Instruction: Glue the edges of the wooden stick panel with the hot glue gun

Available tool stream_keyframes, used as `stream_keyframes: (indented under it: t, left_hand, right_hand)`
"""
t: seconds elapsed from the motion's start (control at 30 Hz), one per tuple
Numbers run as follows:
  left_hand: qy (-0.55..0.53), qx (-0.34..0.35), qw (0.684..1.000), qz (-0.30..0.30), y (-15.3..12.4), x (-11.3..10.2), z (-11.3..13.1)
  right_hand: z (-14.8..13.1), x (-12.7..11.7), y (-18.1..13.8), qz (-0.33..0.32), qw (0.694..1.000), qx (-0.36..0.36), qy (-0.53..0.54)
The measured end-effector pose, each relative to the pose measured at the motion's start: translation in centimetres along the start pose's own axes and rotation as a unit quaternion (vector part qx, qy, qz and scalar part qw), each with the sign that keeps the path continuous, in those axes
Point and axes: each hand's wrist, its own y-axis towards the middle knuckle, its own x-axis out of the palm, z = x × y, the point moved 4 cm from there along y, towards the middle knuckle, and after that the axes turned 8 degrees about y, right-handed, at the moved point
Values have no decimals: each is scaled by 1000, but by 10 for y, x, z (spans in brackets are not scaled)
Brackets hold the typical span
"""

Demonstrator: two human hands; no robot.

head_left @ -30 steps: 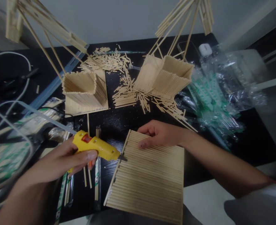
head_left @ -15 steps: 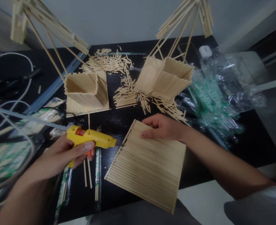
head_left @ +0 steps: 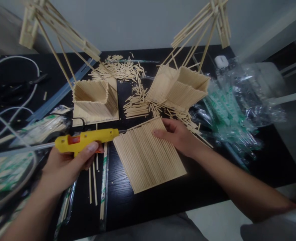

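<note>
My left hand (head_left: 72,164) is wrapped round a yellow hot glue gun (head_left: 92,135), with a long translucent glue stick (head_left: 37,147) coming out of its back end. The gun's nozzle reaches the far left corner of a square panel (head_left: 148,157) made of thin wooden sticks laid side by side; whether it touches cannot be made out. My right hand (head_left: 176,135) grips that panel at its far right edge, thumb on top and fingers behind. One stick runs crosswise along the panel's far edge.
Behind stand two stick-built models with box shapes, a left box (head_left: 90,92) and a right box (head_left: 189,87). Loose cut sticks (head_left: 123,70) lie between them. Plastic wrappers (head_left: 223,103) cover the right side; packed sticks (head_left: 104,184), a white cable (head_left: 36,72) and a blue ruler-like strip (head_left: 60,90) are left.
The panel has turned clockwise and moved away from me, its edge stick now facing the back. The glue gun has levelled out and risen with my left hand, its nozzle following the panel's edge.
</note>
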Motion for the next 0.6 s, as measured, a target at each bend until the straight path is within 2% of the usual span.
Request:
stream_keyframes:
  t: [0.2, 0.4, 0.6]
  left_hand:
    - [75, 30, 996, 28, -1, -3, -3]
    - [51, -10, 996, 68, -3, -9, -7]
    - [52, -16, 996, 65, -2, -11, -18]
  right_hand:
    - [0, 3, -3, 3, 999, -13, -31]
    - [0, 5, -3, -3, 1000, -16, -12]
    - [0, 5, -3, 0, 999, -20, -33]
